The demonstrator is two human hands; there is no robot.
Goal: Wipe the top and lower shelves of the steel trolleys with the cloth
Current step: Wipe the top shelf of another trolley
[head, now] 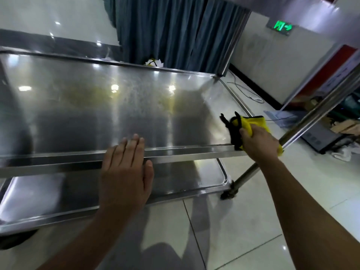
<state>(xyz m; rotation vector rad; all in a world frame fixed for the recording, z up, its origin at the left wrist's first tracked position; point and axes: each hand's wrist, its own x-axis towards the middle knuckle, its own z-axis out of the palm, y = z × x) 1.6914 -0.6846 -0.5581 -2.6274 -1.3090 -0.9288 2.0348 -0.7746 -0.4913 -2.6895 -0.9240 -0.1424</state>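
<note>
- Right now one yellow cloth (pixel 251 124) with black trim is lying bunched at the near right corner of the top shelf (pixel 109 106), touching its front rim.
- One right hand (pixel 257 142) is gripping the cloth, fingers curled round it.
- One left hand (pixel 124 172) is resting flat on the front rim, fingers straight, holding nothing.
- Two shelves are showing on one steel trolley (pixel 303 121); the lower shelf (pixel 185 178) is sitting beneath.
- One green exit sign (pixel 282 27) is glowing on the wall beside blue curtains (pixel 165 30).

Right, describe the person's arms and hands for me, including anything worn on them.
Both forearms are bare as far as the picture shows them: no sleeves in view. The left hand and right hand wear no gloves, and I see no watch, rings or bracelets. The fingers are uncovered.
</note>
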